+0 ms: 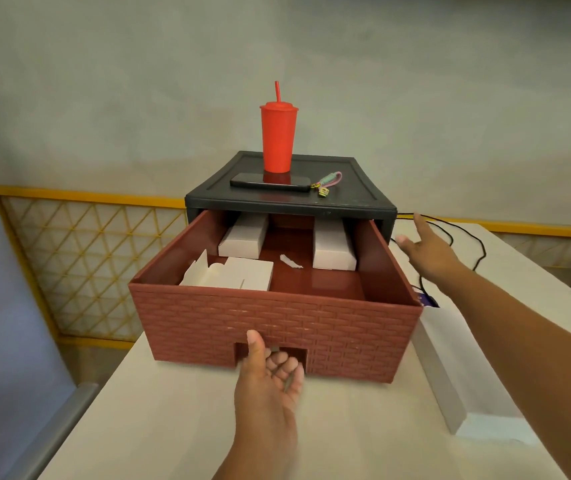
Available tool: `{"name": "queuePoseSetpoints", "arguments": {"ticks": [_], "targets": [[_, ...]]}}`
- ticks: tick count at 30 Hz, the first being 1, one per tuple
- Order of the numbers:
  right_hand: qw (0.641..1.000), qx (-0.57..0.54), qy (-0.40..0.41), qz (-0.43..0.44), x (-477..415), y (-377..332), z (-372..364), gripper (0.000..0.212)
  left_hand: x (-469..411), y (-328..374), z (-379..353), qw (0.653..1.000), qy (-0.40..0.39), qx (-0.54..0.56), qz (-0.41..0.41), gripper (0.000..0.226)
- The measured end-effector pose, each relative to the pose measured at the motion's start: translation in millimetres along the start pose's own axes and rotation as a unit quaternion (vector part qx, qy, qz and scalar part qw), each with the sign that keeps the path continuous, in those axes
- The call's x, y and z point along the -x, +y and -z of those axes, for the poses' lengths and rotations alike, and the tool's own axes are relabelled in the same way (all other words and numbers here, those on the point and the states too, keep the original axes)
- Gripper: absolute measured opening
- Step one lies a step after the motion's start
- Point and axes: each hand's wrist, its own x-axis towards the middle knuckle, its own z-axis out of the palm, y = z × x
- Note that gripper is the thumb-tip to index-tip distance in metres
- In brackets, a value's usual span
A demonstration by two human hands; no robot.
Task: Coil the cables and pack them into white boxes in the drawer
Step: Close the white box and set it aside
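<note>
Bench (173, 427): pale, and it carries everything below.
Open white box (232, 275): lies in the drawer's 7 o'clock corner with its flaps up and its long axis running 9 to 3.
Left hand (270, 372): palm up, its fingers curl into the handle cutout and the thumb presses on the front wall.
Drawer (311, 323): brick-patterned, pulled out toward 6 o'clock.
Rear left box (244, 235): closed, at 11 o'clock, with its long axis running 12 to 6.
Cabinet top (353, 188): holds a red cup (278, 138), a phone (270, 182) and a keyring (327, 183).
Rear right box (333, 249): closed, at 1 o'clock, with its long axis running 12 to 6.
Right hand (426, 247): fingers spread and straight, pointing toward 11 o'clock and holding nothing.
Black cable (467, 237): loose on the bench at the drawer's 2 o'clock, just beyond the right hand; whether they touch is unclear.
Bench box (450, 368): closed, at 4 o'clock, with its long axis running 11 to 5.
</note>
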Motion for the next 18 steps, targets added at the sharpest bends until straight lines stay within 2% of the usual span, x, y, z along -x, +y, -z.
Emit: {"name": "queuePoseSetpoints", "arguments": {"ticks": [3, 5, 6, 8, 11, 12, 14, 15, 16, 18], "targets": [[0.995, 0.075, -0.060, -0.021, 35.2, 33.9, 9.7, 0.049, 7.2, -12.4, 3.4, 0.997, -0.035, -0.075, 0.011, 0.024], [0.987, 0.111, -0.111, -0.035, 57.7, 54.0, 12.3, 0.040, 12.3, -22.8, 6.2, 0.983, -0.075, -0.168, -0.026, 0.019], [0.984, 0.131, -0.121, -0.033, 67.4, 62.6, 11.9, 0.037, 15.4, -28.8, 8.6, 0.964, -0.098, -0.241, -0.064, 0.017], [0.985, 0.143, -0.089, -0.028, 85.1, 73.1, 7.3, 0.036, 24.5, -39.2, 14.4, 0.904, -0.126, -0.381, -0.146, 0.012], [0.994, 0.071, 0.018, -0.081, 108.0, 77.8, 0.6, 0.032, 40.1, -55.2, 19.2, 0.800, -0.182, -0.527, -0.222, 0.007], [0.991, 0.045, 0.048, -0.113, 114.2, 78.8, -1.1, 0.031, 44.5, -60.7, 19.5, 0.751, -0.208, -0.582, -0.233, 0.017], [0.982, 0.001, 0.089, -0.166, 127.5, 78.6, -4.8, 0.029, 50.4, -70.3, 21.5, 0.635, -0.267, -0.680, -0.249, 0.061], [0.978, -0.019, 0.104, -0.181, 134.9, 76.0, -6.4, 0.029, 55.0, -72.7, 20.3, 0.594, -0.278, -0.711, -0.254, 0.075], [0.973, -0.039, 0.117, -0.195, 142.5, 73.6, -7.7, 0.029, 58.6, -74.3, 19.1, 0.570, -0.281, -0.728, -0.258, 0.083], [0.964, -0.071, 0.138, -0.216, 154.6, 70.7, -10.0, 0.030, 62.3, -75.8, 18.7, 0.554, -0.272, -0.743, -0.259, 0.088]]}}
